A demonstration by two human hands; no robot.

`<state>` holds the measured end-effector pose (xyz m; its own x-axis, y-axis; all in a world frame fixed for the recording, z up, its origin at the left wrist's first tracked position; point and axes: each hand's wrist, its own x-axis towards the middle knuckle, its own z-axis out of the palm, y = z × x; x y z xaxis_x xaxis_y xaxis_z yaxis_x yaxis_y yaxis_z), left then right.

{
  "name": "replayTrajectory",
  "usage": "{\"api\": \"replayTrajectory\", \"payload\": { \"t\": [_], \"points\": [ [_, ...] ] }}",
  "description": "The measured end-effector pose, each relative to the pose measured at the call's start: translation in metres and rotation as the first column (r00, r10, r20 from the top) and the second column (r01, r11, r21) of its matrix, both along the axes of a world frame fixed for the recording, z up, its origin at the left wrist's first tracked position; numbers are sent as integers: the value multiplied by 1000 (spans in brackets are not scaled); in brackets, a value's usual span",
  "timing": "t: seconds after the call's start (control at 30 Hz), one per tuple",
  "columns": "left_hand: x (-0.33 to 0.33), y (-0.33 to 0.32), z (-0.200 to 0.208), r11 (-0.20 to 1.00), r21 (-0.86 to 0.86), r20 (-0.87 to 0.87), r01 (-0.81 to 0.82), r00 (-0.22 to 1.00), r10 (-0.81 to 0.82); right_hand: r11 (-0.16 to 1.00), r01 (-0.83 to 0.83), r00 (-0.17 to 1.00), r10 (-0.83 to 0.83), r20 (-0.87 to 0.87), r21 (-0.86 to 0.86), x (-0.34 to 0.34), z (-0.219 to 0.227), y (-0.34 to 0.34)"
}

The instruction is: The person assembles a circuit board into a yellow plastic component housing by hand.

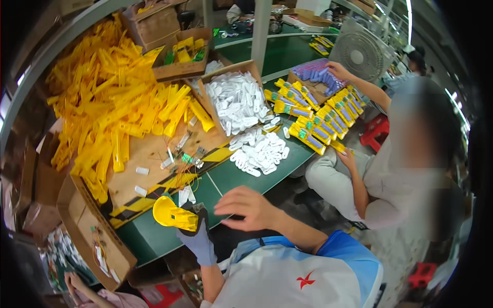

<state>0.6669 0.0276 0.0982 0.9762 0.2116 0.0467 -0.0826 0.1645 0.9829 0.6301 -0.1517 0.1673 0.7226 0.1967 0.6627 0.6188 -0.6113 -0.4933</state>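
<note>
My left hand, in a grey and dark glove, grips a yellow plastic housing with a rounded head, just over the table's front edge. My bare right hand hovers to its right with fingers apart and nothing in it. Beyond the left hand lie small circuit boards with thin wires and a few white plastic pieces. A heap of white oval plastic parts spreads on the green table, past my right hand.
Yellow housings pile up at the far left. A carton of white parts stands at the back. On the right, a seated co-worker reaches toward purple cylinders beside rows of filled yellow housings. A cardboard tray stands at the left.
</note>
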Motion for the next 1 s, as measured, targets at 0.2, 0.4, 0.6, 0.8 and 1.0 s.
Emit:
{"api": "replayTrajectory", "payload": {
  "t": [0.2, 0.4, 0.6, 0.8, 1.0],
  "points": [
    [4, -6, 24, 955, -178, -36, 238, 968, -248, 986, 119, 992, -114, -52, 119, 10, -29, 13],
    [-7, 0, 20, 952, 287, 67, 107, 989, -131, 977, 177, 984, -176, -17, 120, 15, -37, 26],
    [-7, 3, 27, 923, 352, 84, 157, 977, -198, 968, 163, 985, -170, 17, 189, 21, -50, 22],
    [5, 51, 8, 991, 66, 155, -120, 982, 109, 768, 137, 911, 150, -384, 626, 22, -35, 21],
    [58, 72, -29, 935, 199, 17, 292, 953, -301, 595, -26, 686, 595, -419, 803, 29, -44, 17]
  ]
}}
